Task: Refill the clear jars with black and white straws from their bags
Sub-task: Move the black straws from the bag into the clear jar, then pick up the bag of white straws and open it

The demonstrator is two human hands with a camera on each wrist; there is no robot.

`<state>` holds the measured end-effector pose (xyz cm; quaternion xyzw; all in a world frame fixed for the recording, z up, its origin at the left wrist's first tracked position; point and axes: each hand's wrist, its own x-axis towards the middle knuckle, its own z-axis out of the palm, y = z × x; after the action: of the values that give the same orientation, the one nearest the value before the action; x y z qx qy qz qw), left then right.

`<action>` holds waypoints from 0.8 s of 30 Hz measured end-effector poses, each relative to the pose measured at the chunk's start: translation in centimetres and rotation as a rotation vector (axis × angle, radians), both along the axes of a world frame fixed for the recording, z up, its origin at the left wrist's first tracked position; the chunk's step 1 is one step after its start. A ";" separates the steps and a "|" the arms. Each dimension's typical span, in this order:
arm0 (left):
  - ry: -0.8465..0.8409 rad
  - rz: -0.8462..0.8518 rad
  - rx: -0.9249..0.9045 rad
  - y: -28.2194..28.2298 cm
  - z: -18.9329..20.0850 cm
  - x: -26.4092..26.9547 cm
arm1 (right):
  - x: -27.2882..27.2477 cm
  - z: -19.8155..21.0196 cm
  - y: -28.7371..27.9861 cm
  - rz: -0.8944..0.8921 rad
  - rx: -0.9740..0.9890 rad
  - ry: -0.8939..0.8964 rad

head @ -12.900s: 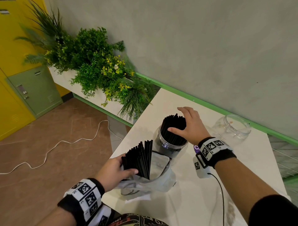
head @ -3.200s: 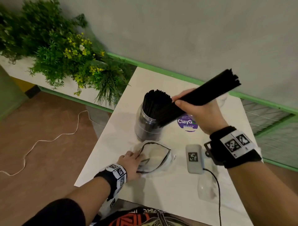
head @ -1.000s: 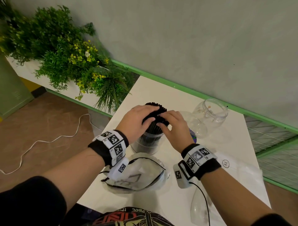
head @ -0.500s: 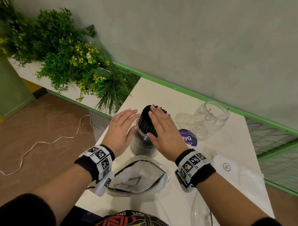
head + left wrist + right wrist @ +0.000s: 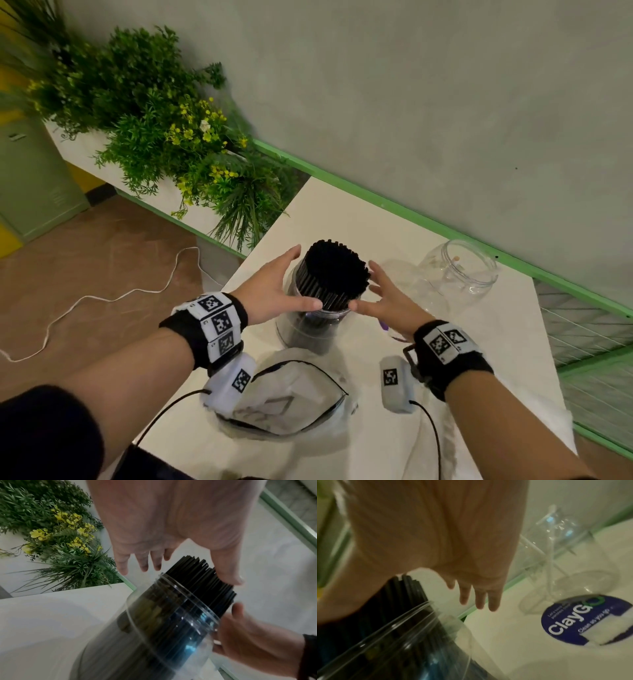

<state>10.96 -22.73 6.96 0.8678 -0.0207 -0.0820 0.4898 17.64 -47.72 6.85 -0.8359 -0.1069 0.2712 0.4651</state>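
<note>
A clear jar [image 5: 308, 329] packed with upright black straws [image 5: 334, 270] stands mid-table. My left hand [image 5: 279, 289] is open on its left side and my right hand [image 5: 382, 294] is open on its right, fingers straight, cupping the straw bundle without gripping it. Both thumbs reach to the jar's rim at the near side. The left wrist view shows the straws [image 5: 197, 574] sticking out above the jar [image 5: 171, 622] below my spread left fingers [image 5: 142, 562]. A second clear jar [image 5: 459, 270] stands at the back right; a few white straws [image 5: 549, 563] lie in it.
An opened, emptied clear bag [image 5: 284, 401] lies at the table's near edge. A round blue sticker [image 5: 583, 619] is on the tabletop right of the full jar. Plants [image 5: 178, 137] line the left wall; the table's left edge [image 5: 246, 267] drops to the floor.
My right palm has lifted off the straw tops and both hands have spread to the sides of the bundle. Earlier, the last black straws went from the bag into the jar.
</note>
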 end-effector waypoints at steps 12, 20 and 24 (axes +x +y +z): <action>0.111 -0.137 0.004 -0.4 0.7 4.1 | 4.2 2.4 3.5 0.449 0.064 0.091; -0.030 0.002 -0.075 -1.4 0.3 3.2 | 3.1 1.8 3.6 0.254 0.207 -0.148; -0.046 0.040 -0.141 -1.8 0.7 2.8 | 1.9 1.9 3.0 0.098 0.267 -0.223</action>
<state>13.74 -24.50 7.69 0.8331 -0.0201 -0.0504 0.5504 19.59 -44.69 8.78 -0.7853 -0.2337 0.1827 0.5435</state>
